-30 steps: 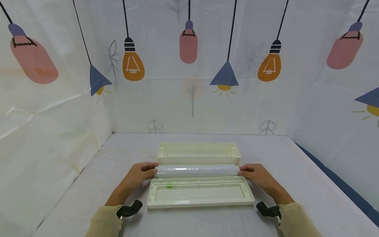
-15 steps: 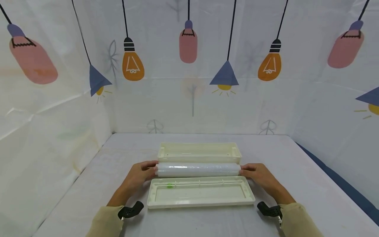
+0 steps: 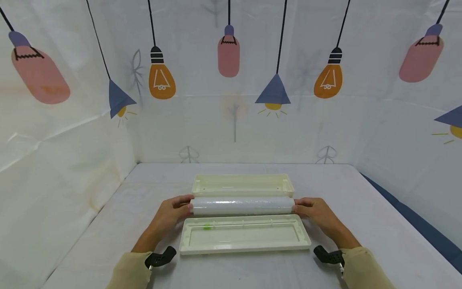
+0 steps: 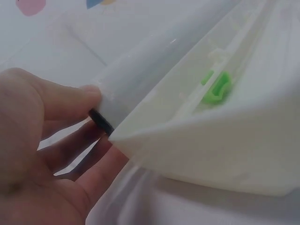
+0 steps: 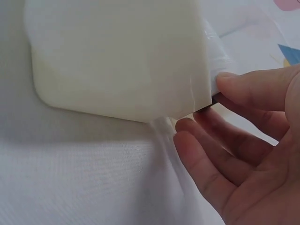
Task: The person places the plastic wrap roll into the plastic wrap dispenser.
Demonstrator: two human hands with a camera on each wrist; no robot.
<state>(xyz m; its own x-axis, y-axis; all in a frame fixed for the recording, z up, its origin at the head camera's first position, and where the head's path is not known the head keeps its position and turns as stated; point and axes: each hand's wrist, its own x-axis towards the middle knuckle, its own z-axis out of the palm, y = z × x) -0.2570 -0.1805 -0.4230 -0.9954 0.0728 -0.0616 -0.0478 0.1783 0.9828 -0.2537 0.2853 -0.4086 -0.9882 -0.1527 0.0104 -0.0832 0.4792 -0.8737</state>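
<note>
A roll of cling film (image 3: 242,205) lies crosswise between two cream plastic parts. My left hand (image 3: 169,212) grips its left end; in the left wrist view the thumb is on top and the other fingers are underneath, by the dark end of the core. The right end is held the same way by my right hand (image 3: 321,216). Behind the roll stands the deep dispenser box (image 3: 242,185), open side up. In front lies the flat dispenser lid (image 3: 249,237), inner face showing, with a green slide cutter (image 4: 219,86) on its rail.
A white cloth covers the table (image 3: 108,224). Around it hangs a white curtain (image 3: 202,124) printed with lamps. Past the right edge shows a dark blue strip (image 3: 411,216). A black wrist mount (image 3: 160,257) sits at the left sleeve, another at the right.
Both hands have raised or shifted the roll slightly away from the lid toward the box. The box and lid have stayed in place.
</note>
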